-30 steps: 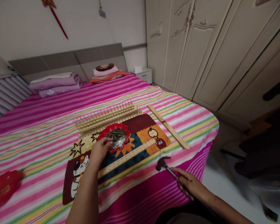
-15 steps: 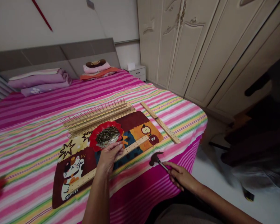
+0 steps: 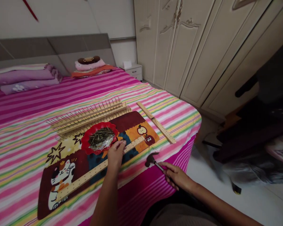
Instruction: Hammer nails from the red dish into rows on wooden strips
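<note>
My right hand (image 3: 178, 175) is wrapped round the handle of a claw hammer (image 3: 151, 159), whose dark head is raised over the near side of the bed. My left hand (image 3: 116, 152) has its fingertips pinched together just above a wooden strip (image 3: 85, 178) dotted with small holes; whatever is between them is too small to make out. That strip lies slantwise across a patterned mat (image 3: 81, 163). A few tiny upright nails show near its right end. Behind my left hand, a red scalloped bowl (image 3: 85, 145) holds a heap of loose nails (image 3: 102, 138).
Wooden strips (image 3: 91, 117) bristling with nails lie behind the bowl. Two plain strips (image 3: 157, 122) lie end to end at the right on the striped bedspread (image 3: 179, 110). Folded bedding (image 3: 25, 78) is stacked by the headboard, and a wardrobe (image 3: 181, 47) stands at the right.
The view has shifted a little to the right. My left hand has moved rightward along the strip, away from the bowl's edge. The hammer stays in about the same pose.
</note>
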Demonstrator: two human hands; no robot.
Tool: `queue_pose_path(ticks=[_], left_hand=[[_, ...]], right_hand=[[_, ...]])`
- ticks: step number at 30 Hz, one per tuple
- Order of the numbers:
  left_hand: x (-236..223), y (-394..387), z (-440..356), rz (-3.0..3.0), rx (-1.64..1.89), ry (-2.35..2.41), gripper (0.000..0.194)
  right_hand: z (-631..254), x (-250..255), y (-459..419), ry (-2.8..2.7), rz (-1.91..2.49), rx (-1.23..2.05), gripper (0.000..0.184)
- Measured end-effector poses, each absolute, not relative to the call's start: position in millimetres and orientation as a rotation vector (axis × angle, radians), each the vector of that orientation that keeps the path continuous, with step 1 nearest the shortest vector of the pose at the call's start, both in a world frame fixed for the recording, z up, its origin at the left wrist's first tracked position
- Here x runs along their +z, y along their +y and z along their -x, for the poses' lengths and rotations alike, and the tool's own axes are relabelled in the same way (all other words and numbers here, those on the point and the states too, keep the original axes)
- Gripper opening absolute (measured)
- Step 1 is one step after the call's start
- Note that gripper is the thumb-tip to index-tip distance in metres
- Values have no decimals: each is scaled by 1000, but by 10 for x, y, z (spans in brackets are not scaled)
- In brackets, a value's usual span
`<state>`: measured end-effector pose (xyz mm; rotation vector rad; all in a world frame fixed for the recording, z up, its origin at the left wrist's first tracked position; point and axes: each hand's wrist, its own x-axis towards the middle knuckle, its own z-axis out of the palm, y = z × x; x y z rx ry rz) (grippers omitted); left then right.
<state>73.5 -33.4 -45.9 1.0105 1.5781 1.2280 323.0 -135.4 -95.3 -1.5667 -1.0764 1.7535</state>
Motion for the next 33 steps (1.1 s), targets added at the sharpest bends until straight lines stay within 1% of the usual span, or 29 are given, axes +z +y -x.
queue_pose_path(ticks=[2,10,22,25,27,33], left_hand=[[-488,-331,-728,-1047,1201,1607,36],[-506,-328,-767,-1034,1274,1593,33],[-532,-397,-782,-1475,1173,1775,19],[-550,-411,-781,-1559,1147,1792,18],[-563,-418,-780,-1589,1147,1797,18],[-564,-439,-795,-1632,1111,1839,17]], right_hand=[[-3230,-941,-1352,-1076,1571,1759,54],[-3237,-930,-1351,-1083,1583,1757,55],[-3231,-898,-1402,-1171,1554,1716,53],[-3187,-726,-1384,-1233,1478,1680,52],[-3135,-524,-1317,-1314,1401,1592,50],[-2904,156,-935,-1784,1210,1107,43]])
